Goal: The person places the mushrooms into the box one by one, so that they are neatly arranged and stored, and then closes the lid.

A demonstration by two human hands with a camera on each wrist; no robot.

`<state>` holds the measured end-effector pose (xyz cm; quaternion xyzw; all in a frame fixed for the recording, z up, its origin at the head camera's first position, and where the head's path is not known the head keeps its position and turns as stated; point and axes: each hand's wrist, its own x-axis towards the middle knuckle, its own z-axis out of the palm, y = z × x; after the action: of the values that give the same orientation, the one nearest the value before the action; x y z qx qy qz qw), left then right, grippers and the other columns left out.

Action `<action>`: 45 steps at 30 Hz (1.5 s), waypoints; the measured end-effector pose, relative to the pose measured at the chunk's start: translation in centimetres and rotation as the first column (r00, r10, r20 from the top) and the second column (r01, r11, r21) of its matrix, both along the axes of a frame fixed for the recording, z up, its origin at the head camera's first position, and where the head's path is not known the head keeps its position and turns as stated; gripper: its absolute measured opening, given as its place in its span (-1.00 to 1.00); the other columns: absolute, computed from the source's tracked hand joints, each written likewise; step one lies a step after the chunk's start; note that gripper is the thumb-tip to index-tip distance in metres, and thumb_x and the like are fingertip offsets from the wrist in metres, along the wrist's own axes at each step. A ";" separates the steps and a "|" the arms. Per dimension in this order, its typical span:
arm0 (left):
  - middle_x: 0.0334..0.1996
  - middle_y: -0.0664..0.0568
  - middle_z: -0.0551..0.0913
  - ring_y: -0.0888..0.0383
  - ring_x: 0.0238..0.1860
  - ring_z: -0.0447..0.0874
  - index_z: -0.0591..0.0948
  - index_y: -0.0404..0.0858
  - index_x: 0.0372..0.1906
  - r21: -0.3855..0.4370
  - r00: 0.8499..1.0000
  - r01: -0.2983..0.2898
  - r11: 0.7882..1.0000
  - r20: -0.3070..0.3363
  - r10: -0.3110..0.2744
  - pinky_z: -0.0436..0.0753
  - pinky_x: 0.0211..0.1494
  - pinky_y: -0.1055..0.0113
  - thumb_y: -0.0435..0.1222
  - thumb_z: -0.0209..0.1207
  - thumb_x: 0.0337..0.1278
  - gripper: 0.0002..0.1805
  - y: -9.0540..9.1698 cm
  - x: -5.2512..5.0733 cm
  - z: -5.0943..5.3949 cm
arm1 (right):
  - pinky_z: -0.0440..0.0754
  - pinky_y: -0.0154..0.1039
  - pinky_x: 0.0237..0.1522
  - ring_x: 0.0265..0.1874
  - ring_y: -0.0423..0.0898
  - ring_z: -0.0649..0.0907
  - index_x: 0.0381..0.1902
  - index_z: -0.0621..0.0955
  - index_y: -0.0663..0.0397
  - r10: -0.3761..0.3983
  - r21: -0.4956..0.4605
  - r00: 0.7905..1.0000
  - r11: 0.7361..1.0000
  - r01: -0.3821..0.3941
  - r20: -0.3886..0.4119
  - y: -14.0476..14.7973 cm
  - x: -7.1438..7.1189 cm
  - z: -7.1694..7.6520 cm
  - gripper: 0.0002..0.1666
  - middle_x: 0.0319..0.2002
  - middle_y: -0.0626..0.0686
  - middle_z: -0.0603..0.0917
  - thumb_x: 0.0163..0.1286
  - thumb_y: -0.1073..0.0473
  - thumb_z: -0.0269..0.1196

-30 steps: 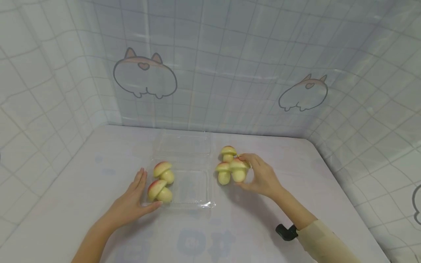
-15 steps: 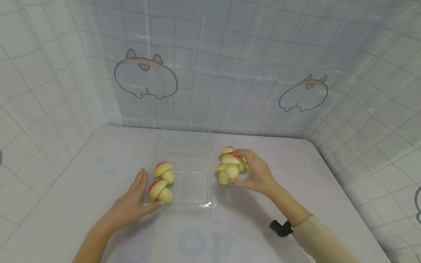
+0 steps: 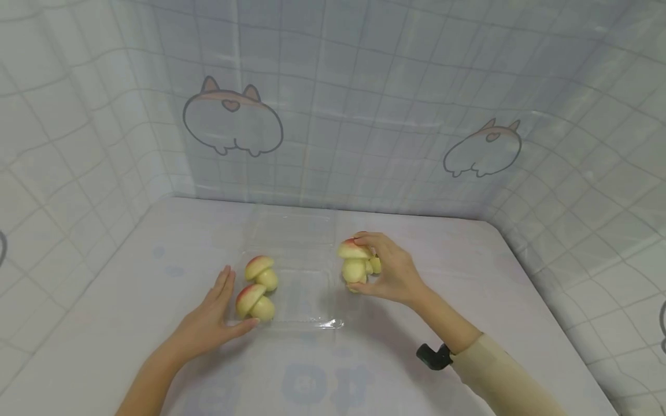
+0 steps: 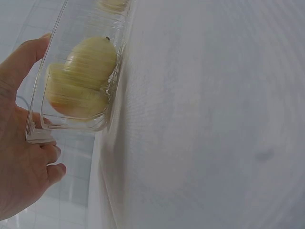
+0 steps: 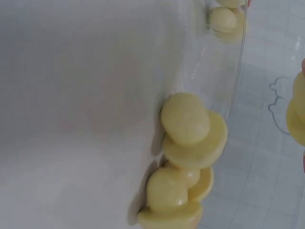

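At left of the frame, a person's left hand braces the near left corner of a clear plastic clamshell, fingers straight, thumb set apart on the near edge. Two yellow toy mushrooms with red-tinged caps lie tilted inside it, along its left side; the clamshell's lid lies open behind. Just right of centre, a held mushroom, cap up, is pinched between the thumb and fingers of the right hand. On the tabletop behind it, loose mushrooms sit clustered, mostly hidden here; the right wrist view shows the held one raised apart from them. The step in hand looks to be carrying it toward the clamshell; the next move would seem to call for clearing the right rim and a gentle lowering beside the pair, left hand bracing
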<state>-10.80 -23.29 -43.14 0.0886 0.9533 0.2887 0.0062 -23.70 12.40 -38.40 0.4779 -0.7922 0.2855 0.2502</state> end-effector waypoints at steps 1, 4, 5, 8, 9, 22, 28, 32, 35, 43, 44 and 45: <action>0.49 -0.36 -0.28 -0.43 0.41 -0.13 -0.21 -0.49 0.47 0.002 1.000 0.001 1.000 0.001 -0.001 0.14 0.23 -0.41 0.20 0.21 0.10 0.23 0.0 0.0 0.0 | 0.66 -0.14 -0.22 0.03 -0.05 0.58 0.12 0.45 0.14 0.000 0.003 1.000 1.000 0.000 -0.003 -0.2 0.0 0.1 -0.01 0.13 0.05 0.55 -0.28 -0.05 0.62; 0.49 -0.36 -0.29 -0.44 0.41 -0.14 -0.21 -0.49 0.47 0.006 1.000 0.003 1.000 0.005 -0.003 0.14 0.22 -0.41 0.21 0.20 0.10 0.23 0.1 0.0 0.1 | 0.66 -0.15 -0.19 0.02 -0.05 0.58 0.12 0.45 0.15 0.010 0.006 1.000 1.000 -0.010 -0.015 -0.8 0.0 0.3 0.00 0.12 0.05 0.55 -0.29 -0.07 0.62; 0.49 -0.36 -0.29 -0.44 0.41 -0.15 -0.21 -0.49 0.47 0.008 1.000 0.004 1.000 0.007 -0.004 0.14 0.22 -0.41 0.21 0.20 0.10 0.23 0.1 0.0 0.2 | 0.67 -0.14 -0.19 0.02 -0.04 0.58 0.12 0.45 0.15 0.016 0.005 1.000 1.000 -0.016 -0.020 -1.0 0.0 0.4 0.00 0.11 0.06 0.55 -0.29 -0.07 0.62; 0.49 -0.35 -0.30 -0.43 0.41 -0.16 -0.21 -0.50 0.47 0.016 1.000 0.003 1.000 0.013 -0.003 0.12 0.24 -0.40 0.20 0.21 0.09 0.23 0.1 0.0 0.4 | 0.67 -0.14 -0.17 0.02 -0.04 0.58 0.12 0.45 0.16 0.029 0.005 0.999 1.000 -0.029 -0.036 -1.7 0.0 0.7 0.00 0.10 0.07 0.56 -0.28 -0.06 0.62; 0.49 -0.35 -0.31 -0.42 0.41 -0.16 -0.21 -0.50 0.47 0.016 1.000 0.003 1.000 0.014 -0.003 0.12 0.24 -0.40 0.21 0.21 0.09 0.23 0.2 0.0 0.4 | 0.67 -0.16 -0.19 0.02 -0.06 0.58 0.12 0.45 0.15 0.027 0.007 0.999 1.000 -0.027 -0.042 -1.9 0.0 0.8 -0.01 0.10 0.06 0.56 -0.28 -0.07 0.62; 0.49 -0.35 -0.26 -0.42 0.41 -0.14 -0.18 -0.49 0.47 0.020 1.000 -0.023 1.000 0.010 0.023 0.14 0.25 -0.38 0.22 0.22 0.07 0.24 0.0 0.1 0.0 | 0.52 -0.15 0.05 0.11 -0.11 0.53 0.22 0.46 0.08 0.054 0.033 0.993 0.998 -0.051 -0.101 -4.8 -0.2 1.0 0.04 0.13 0.00 0.53 -0.21 -0.22 0.56; 0.49 -0.36 -0.26 -0.43 0.41 -0.14 -0.18 -0.49 0.47 0.021 1.000 -0.028 0.999 0.013 0.028 0.14 0.27 -0.36 0.25 0.20 0.06 0.25 0.1 0.1 0.1 | 0.58 -0.29 -0.05 0.02 -0.13 0.57 0.20 0.45 0.11 0.068 0.034 0.992 0.997 -0.064 -0.105 -5.9 -0.3 0.9 0.05 0.11 0.01 0.54 -0.22 -0.22 0.56; 0.48 -0.37 -0.26 -0.43 0.41 -0.14 -0.17 -0.51 0.47 0.016 0.999 -0.030 0.999 0.017 0.030 0.16 0.25 -0.37 0.25 0.20 0.06 0.25 0.1 0.1 0.3 | 0.58 -0.34 -0.05 0.01 -0.13 0.57 0.22 0.43 0.10 0.071 0.046 0.992 0.997 -0.067 -0.102 -6.5 -0.4 0.9 0.05 0.11 0.01 0.54 -0.20 -0.22 0.55; 0.49 -0.37 -0.27 -0.43 0.41 -0.14 -0.18 -0.51 0.47 0.014 0.999 -0.027 1.000 0.020 0.027 0.17 0.24 -0.37 0.23 0.21 0.07 0.24 0.1 0.1 0.5 | 0.57 -0.36 -0.04 0.01 -0.15 0.56 0.22 0.42 0.09 0.077 0.053 0.994 0.996 -0.073 -0.078 -6.8 -0.5 1.0 0.04 0.12 -0.01 0.53 -0.17 -0.22 0.55; 0.48 -0.37 -0.27 -0.42 0.41 -0.16 -0.19 -0.50 0.47 0.020 0.999 -0.026 0.999 0.021 0.026 0.14 0.26 -0.37 0.25 0.20 0.06 0.26 0.1 0.0 0.3 | 0.57 -0.38 -0.06 0.00 -0.16 0.56 0.22 0.41 0.08 0.097 0.047 0.992 0.994 -0.094 -0.074 -7.4 -0.8 0.6 0.05 0.12 -0.01 0.53 -0.20 -0.22 0.56; 0.49 -0.37 -0.27 -0.42 0.41 -0.16 -0.19 -0.50 0.47 0.021 0.999 -0.026 0.999 0.022 0.026 0.14 0.26 -0.37 0.25 0.20 0.06 0.26 0.1 0.0 0.3 | 0.56 -0.37 -0.04 0.01 -0.16 0.56 0.22 0.42 0.09 0.100 0.049 0.993 0.994 -0.096 -0.070 -7.5 -0.8 0.5 0.05 0.12 -0.01 0.53 -0.20 -0.22 0.56; 0.49 -0.37 -0.27 -0.43 0.41 -0.15 -0.19 -0.50 0.47 0.020 0.999 -0.026 0.999 0.022 0.026 0.15 0.25 -0.38 0.25 0.20 0.06 0.26 0.1 0.0 0.2 | 0.56 -0.38 -0.04 0.02 -0.17 0.56 0.22 0.42 0.09 0.101 0.052 0.993 0.994 -0.098 -0.067 -7.6 -0.8 0.5 0.05 0.12 -0.01 0.53 -0.19 -0.22 0.55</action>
<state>-10.78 -23.23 -42.90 0.0730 0.9512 0.2996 0.0118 -24.54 4.82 -37.90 0.5326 -0.7648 0.2613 0.2513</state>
